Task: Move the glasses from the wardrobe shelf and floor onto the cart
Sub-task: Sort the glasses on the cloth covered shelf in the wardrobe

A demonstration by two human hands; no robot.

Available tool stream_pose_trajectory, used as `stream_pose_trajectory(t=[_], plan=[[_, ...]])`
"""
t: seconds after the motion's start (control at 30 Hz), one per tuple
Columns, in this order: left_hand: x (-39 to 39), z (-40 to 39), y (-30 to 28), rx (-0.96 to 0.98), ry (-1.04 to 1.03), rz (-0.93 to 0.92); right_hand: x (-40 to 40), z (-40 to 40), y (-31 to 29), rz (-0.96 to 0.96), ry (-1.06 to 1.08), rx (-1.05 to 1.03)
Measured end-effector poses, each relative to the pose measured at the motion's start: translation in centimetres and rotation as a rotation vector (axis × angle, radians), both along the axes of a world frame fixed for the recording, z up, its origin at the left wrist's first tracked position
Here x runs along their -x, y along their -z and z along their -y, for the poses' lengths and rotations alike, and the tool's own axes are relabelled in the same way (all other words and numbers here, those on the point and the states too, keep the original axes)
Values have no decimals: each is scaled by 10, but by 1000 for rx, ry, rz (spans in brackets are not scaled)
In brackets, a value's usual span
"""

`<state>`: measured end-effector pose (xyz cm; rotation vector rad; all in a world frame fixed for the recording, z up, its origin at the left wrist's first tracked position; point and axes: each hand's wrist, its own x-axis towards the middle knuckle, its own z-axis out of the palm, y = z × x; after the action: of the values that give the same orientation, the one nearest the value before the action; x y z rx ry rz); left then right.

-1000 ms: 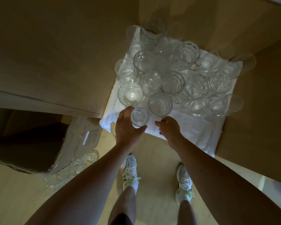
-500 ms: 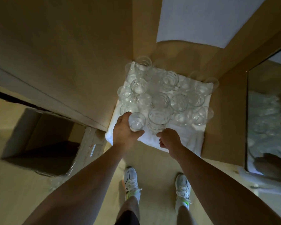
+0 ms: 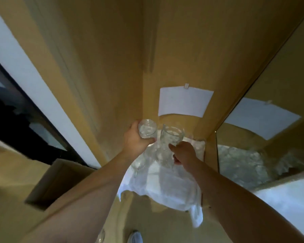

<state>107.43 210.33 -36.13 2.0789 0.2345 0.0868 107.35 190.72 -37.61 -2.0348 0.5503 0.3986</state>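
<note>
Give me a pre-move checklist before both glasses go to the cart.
1. Left hand holds the small glass: ok.
2. Right hand holds the tall glass: ok, though the fingers are partly hidden.
3. Both glasses upright: ok.
4. Gap between the two glasses: cannot tell, they look close.
5. Other glasses on the white cloth clear of the arms: cannot tell, blurred.
6. Cart in sight: not ok.
</note>
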Motion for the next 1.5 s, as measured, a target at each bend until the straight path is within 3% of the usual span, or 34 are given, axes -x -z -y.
stream_pose_trajectory(t=[0.3,0.6,1.03,1.5], plan=[[42,19,-138,-91,-120,163,31,22,-138,308,-174,215],[110,30,-224,6,-201,333,82,44,-226,540,-270,255],[191,32,-258,61,-276,414,165,44,-255,611,-339,228],[257,8,-277,161,-63,435,261,23,-271,651,-172,313]])
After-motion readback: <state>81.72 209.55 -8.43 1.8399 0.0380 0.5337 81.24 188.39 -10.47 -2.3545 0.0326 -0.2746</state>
